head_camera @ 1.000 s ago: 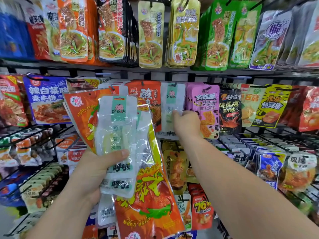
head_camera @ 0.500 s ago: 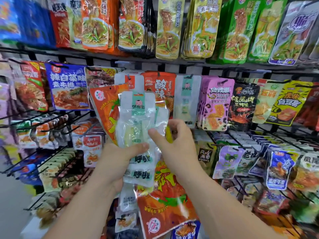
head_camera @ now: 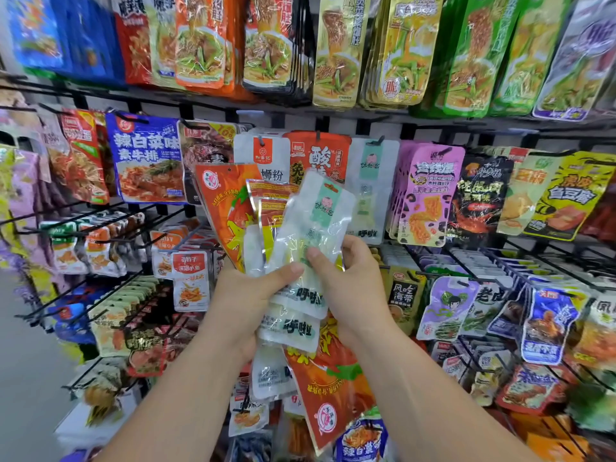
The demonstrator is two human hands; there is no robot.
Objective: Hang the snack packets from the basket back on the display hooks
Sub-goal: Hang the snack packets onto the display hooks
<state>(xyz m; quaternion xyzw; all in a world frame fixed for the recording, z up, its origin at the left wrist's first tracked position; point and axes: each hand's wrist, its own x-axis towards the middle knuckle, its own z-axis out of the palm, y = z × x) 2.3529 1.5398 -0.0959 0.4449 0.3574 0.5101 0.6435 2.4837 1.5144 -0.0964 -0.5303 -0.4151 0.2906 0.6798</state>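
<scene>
Facing hook rack (head_camera: 433, 123) crammed with hung packets. Gripping fanned bundle of packets (head_camera: 230, 211) in left hand (head_camera: 246, 298), thumb across front. Pinching top clear packet (head_camera: 320, 215) with right hand (head_camera: 356, 288), thumb on face, fingers (head_camera: 353, 243) curled behind. Standing long-axis upright, leaning right, hang hole topmost, above both hands. Likely bound up-right to matching clear packets (head_camera: 371, 195) on hook (head_camera: 378, 141), nearest right hand.

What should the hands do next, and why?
Probably the right hand should pull the front clear packet with the mint-green label out of the bunch of orange and clear packets the left hand grips, since its thumb pinches it and a matching clear packet hangs on the black hook just behind.
</scene>
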